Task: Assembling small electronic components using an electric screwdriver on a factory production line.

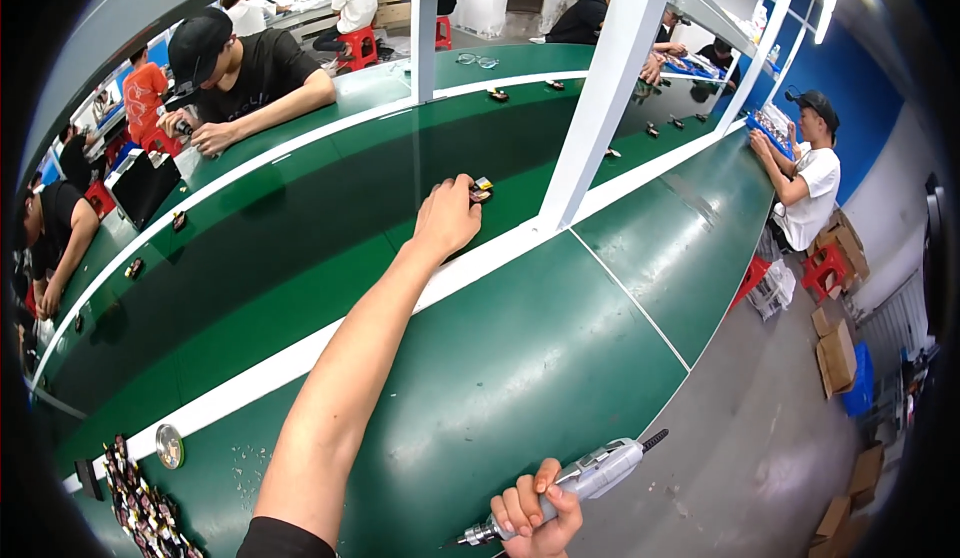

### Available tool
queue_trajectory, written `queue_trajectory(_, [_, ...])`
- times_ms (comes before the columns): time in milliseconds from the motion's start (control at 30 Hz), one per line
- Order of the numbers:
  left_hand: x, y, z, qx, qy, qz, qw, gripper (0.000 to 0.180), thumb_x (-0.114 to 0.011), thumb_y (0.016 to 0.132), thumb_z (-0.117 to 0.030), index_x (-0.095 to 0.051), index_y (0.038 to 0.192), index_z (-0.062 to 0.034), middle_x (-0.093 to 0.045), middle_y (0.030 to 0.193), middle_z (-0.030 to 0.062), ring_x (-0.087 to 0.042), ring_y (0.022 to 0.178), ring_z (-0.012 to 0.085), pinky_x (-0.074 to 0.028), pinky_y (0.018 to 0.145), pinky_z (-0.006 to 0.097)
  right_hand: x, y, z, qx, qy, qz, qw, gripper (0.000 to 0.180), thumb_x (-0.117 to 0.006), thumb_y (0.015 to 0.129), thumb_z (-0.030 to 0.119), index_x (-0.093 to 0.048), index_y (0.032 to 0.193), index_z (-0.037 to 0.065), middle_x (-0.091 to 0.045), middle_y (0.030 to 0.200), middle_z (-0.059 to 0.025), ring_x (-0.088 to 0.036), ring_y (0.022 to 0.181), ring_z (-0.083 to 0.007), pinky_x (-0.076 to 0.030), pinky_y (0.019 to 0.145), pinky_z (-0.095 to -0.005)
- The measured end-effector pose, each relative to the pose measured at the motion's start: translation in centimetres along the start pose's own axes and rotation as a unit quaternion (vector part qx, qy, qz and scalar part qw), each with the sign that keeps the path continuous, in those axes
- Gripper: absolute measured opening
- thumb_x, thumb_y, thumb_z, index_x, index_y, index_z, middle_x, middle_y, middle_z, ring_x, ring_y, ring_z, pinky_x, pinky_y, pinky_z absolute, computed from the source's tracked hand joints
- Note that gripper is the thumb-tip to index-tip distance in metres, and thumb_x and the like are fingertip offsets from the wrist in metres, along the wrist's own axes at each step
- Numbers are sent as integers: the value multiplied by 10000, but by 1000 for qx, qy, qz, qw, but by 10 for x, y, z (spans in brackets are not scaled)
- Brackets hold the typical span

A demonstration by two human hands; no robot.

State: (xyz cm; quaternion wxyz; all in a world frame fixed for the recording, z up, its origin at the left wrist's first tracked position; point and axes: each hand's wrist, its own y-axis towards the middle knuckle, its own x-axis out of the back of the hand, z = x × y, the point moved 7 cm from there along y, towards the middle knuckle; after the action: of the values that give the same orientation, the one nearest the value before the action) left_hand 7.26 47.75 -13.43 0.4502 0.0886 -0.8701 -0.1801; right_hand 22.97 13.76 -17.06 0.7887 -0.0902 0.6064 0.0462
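Observation:
My left arm stretches out over the white rail, and my left hand (447, 220) is at the dark green conveyor belt (330, 248). Its fingers are closed round a small black part with a yellow patch (482, 193), partly hidden by the fingertips. Low in the view, over the near edge of the green worktop (520, 358), my right hand (535, 513) grips a grey electric screwdriver (605, 470). The tool's metal bit end points left, and its black cord end points up to the right.
Several small black parts ride the belt, some near the far rail. A heap of similar parts (145, 503) and a round tin (170, 446) lie at the lower left. A white post (605, 98) rises beside my left hand. Co-workers sit across and at the far right.

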Motion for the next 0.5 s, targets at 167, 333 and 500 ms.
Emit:
queue_trajectory(167, [-13,22,-9,-57,153,38,986,390,-606,822,-132,-486,1173,-11,-574,1070,188,-529,1049,364,-459,902,417,-3,7,2,-14,21,-9,1000,119,-517,910,176,-489,926,62,-348,569,-11,-319,445,-112,-350,484,-270])
queue_trajectory(333, [-21,30,0,-131,180,68,972,381,-562,842,-64,-470,1206,-3,-570,1080,188,-512,1069,365,-445,932,420,-7,7,1,-23,10,2,1000,123,-520,911,183,-489,930,65,-351,570,-12,-321,445,-114,-350,488,-269])
queue_trajectory(500, [11,-18,-14,-191,110,46,974,395,-510,852,10,-462,1244,15,-535,1151,175,-493,1086,337,-430,946,401,-3,-1,-3,-25,5,-10,1000,136,-527,906,198,-477,917,72,-342,571,-6,-321,448,-112,-355,491,-268])
